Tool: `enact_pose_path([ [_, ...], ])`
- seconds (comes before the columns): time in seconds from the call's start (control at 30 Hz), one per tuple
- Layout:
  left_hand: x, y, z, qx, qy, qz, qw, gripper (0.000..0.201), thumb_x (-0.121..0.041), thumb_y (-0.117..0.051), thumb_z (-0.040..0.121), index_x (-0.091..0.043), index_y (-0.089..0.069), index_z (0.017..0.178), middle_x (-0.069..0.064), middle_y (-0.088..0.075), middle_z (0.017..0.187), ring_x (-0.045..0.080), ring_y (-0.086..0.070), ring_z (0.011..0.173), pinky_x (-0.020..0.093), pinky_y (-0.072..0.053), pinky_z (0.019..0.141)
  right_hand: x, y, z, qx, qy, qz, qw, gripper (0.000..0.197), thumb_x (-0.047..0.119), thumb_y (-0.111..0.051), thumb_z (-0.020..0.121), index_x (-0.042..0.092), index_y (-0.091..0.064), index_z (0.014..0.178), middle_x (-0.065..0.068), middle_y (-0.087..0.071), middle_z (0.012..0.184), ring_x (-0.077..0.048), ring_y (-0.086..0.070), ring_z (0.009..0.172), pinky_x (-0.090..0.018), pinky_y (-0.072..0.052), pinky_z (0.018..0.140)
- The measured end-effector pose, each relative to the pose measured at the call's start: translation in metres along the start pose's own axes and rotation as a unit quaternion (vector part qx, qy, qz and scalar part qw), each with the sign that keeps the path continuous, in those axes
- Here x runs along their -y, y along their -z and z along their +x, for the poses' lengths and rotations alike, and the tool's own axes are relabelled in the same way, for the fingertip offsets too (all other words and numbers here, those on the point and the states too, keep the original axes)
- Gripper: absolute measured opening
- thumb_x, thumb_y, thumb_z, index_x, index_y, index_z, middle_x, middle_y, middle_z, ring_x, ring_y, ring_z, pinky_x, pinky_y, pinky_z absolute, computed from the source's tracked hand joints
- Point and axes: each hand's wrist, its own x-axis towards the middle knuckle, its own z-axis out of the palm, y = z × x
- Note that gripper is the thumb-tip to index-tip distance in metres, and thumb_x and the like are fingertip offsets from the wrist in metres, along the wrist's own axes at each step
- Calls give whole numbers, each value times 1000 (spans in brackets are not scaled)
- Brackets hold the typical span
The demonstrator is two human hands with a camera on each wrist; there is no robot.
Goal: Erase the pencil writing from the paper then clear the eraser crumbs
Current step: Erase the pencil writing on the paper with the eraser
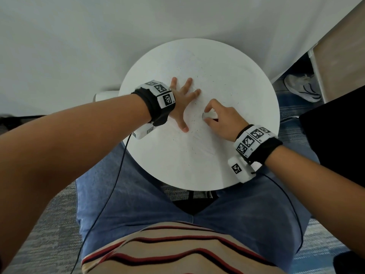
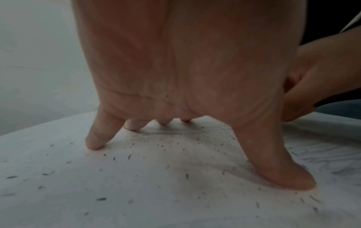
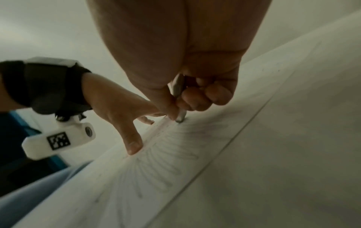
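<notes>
A white sheet of paper (image 1: 197, 147) lies on the round white table (image 1: 246, 76), its edges hard to make out against it. My left hand (image 1: 182, 101) presses on the paper with fingers spread straight, fingertips (image 2: 93, 143) and thumb (image 2: 283, 174) down. My right hand (image 1: 219, 119) pinches a white eraser (image 1: 209, 115), whose grey-smudged tip (image 3: 179, 119) touches the paper just right of the left thumb. Faint pencil strokes (image 3: 166, 162) remain on the sheet. Dark eraser crumbs (image 2: 175, 148) are scattered over paper and table (image 1: 199, 76).
The table's near edge is over my lap (image 1: 138, 194). A cable (image 1: 118, 175) hangs from the left wrist camera. A shoe (image 1: 302, 88) lies on the floor at the right beside a wooden cabinet (image 1: 339, 56). A white wall (image 1: 79, 36) is behind the table.
</notes>
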Motion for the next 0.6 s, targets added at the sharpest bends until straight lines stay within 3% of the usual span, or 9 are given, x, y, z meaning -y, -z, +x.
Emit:
enact_pose_path([
  [0.13, -2, 1, -5, 4, 2, 1, 1000, 142, -67, -81, 68, -32, 24, 157, 4, 35, 163, 52, 24, 146, 70, -12, 115, -1, 0, 7, -13, 17, -54, 998, 23, 31, -55, 96, 17, -45, 111, -2, -59, 98, -24, -58, 82, -39, -51, 72],
  [0.2, -4, 3, -8, 3, -3, 6, 1000, 141, -66, -80, 71, -29, 24, 158, 7, 35, 162, 50, 24, 147, 67, -7, 117, 6, -6, 6, -18, 6, -58, 998, 20, 30, -52, 97, 17, -43, 110, -2, -57, 97, -24, -57, 80, -38, -49, 71],
  [0.37, -8, 9, -19, 2, -10, 28, 1000, 133, -61, -77, 78, -23, 23, 158, 10, 33, 163, 44, 23, 149, 61, -1, 119, 20, -12, 6, 59, 56, -103, 991, 15, 28, -48, 99, 21, -38, 108, 2, -58, 102, -23, -59, 83, -38, -49, 71],
  [0.47, -10, 10, -22, -3, -6, 24, 1000, 133, -61, -77, 78, -23, 21, 159, 10, 32, 164, 42, 23, 150, 61, -2, 119, 13, 10, 19, 4, -5, -123, 992, 20, 30, -44, 101, 17, -39, 115, 1, -53, 99, -22, -55, 81, -34, -42, 68],
  [0.53, -9, 9, -20, -3, -4, 27, 1000, 133, -60, -77, 78, -22, 21, 159, 12, 32, 163, 40, 22, 151, 60, -1, 119, 19, 4, 11, 17, 35, -162, 986, 19, 29, -40, 102, 16, -37, 115, -3, -54, 98, -23, -56, 76, -35, -43, 63],
  [0.6, -9, 9, -20, 0, -5, 29, 1000, 134, -62, -78, 77, -24, 22, 159, 11, 33, 163, 44, 20, 151, 60, -2, 119, 26, -10, -5, 87, 94, -159, 979, 15, 27, -42, 101, 17, -36, 111, -3, -54, 98, -24, -58, 77, -39, -48, 65],
])
